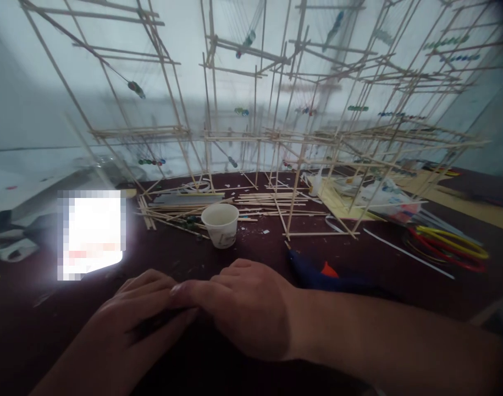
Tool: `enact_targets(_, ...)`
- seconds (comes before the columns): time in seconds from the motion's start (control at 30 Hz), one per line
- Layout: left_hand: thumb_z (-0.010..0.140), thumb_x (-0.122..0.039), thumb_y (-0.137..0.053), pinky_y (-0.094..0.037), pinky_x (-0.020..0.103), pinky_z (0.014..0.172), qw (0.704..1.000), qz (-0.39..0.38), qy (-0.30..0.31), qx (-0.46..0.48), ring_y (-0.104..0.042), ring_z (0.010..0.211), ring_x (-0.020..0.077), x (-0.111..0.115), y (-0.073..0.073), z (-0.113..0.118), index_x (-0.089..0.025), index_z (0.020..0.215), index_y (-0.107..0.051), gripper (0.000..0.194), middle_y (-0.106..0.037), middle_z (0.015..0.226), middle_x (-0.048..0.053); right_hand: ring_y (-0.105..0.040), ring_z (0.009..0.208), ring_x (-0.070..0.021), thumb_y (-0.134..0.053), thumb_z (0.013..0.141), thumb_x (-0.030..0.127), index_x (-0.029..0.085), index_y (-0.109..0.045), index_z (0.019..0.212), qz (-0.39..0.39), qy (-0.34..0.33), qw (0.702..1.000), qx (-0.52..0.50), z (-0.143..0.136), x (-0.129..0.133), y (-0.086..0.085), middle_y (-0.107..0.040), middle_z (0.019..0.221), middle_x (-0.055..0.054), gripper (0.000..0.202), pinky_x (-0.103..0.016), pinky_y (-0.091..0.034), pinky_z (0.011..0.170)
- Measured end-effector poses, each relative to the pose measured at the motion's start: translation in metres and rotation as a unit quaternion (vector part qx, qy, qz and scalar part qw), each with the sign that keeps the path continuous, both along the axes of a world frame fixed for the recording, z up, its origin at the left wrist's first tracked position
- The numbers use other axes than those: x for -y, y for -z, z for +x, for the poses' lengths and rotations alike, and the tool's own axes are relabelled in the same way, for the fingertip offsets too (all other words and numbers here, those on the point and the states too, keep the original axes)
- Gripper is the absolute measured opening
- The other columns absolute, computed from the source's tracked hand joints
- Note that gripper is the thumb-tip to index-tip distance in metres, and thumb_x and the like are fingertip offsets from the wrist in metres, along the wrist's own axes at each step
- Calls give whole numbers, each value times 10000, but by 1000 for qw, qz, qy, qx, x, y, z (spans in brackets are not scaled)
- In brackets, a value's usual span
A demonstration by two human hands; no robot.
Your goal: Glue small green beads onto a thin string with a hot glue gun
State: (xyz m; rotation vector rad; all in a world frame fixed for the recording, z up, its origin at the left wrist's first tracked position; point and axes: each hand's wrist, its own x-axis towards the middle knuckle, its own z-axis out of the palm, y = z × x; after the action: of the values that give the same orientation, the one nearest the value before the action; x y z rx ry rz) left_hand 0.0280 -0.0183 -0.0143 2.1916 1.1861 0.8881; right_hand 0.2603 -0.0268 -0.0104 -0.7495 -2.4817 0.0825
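Observation:
My left hand [148, 302] and my right hand [247, 308] meet low in the middle, close above the dark table. The right hand's fingers are curled into a fist, its thumb side touching the fingers of the left. My left hand is bent, with its thumb reaching toward the right hand's underside. Whatever the fingers pinch, if anything, is hidden between them. Just beyond the hands stands a white paper cup [220, 225]. A brightly lit screen [92, 234], blurred out, is to the left of my hands.
Behind the cup lie loose thin wooden sticks [185, 209]. Frames of joined sticks [292, 187], hung with small coloured beads [151, 161], rise across the back. Right of them are yellow and red handled tools [449, 245], a plastic bag [387, 198] and dark blue cloth [309, 269].

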Motion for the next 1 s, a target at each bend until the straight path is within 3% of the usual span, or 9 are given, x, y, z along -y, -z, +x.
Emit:
enact_targets(0.1, 927, -477, -764, -560, 293, 903, 999, 47, 13, -15, -710, 1001, 225, -3, -1, -3, -358, 901, -845, 147, -805, 998, -31, -789, 909, -220, -505, 1021, 160, 214, -612, 1458, -48, 40, 996, -60, -1, 4, -1, -850, 1064, -44, 453, -351, -560, 822)
enact_targets(0.17, 943, -425, -761, -560, 283, 910, 996, 73, 38, -17, -720, 1003, 209, -6, -3, -5, -366, 922, -840, 100, -807, 998, -46, -761, 830, -207, -516, 993, 173, 225, -657, 1418, -100, 78, 985, -118, -2, 6, -3, -840, 1015, -36, 451, -339, -561, 791)
enact_targets(0.27, 974, -370, -736, -548, 264, 860, 995, 86, 43, -9, -712, 926, 173, -7, -9, -6, -373, 924, -821, 99, -789, 950, -71, -659, 680, -160, -541, 925, 145, 196, -679, 1398, -188, 102, 954, -211, -3, 8, -3, -775, 854, 1, 496, -294, -528, 689)
enact_targets(0.43, 991, -380, -732, -520, 304, 922, 995, 99, 28, -10, -692, 985, 186, -7, -10, -8, -366, 900, -817, 126, -776, 1003, -63, -626, 693, -140, -584, 895, 153, 214, -684, 1367, -309, 100, 902, -285, -4, 6, -1, -716, 833, 32, 486, -286, -493, 677)
enact_targets(0.7, 980, -468, -749, -514, 287, 899, 990, 140, 1, -20, -663, 1034, 180, -12, 0, -14, -398, 899, -837, 138, -733, 1103, -65, -588, 733, -166, -626, 876, 191, 245, -690, 1329, -379, 111, 859, -327, -3, 7, -6, -661, 788, 48, 461, -333, -474, 711)
enact_targets(1.0, 934, -529, -742, -524, 296, 902, 997, 65, -33, -20, -669, 949, 208, -13, -17, -12, -323, 785, -830, 269, -749, 1007, -9, -535, 649, -138, -676, 774, 231, 229, -692, 1125, -414, 100, 790, -441, -4, 3, -10, -589, 713, 70, 351, -277, -426, 592)
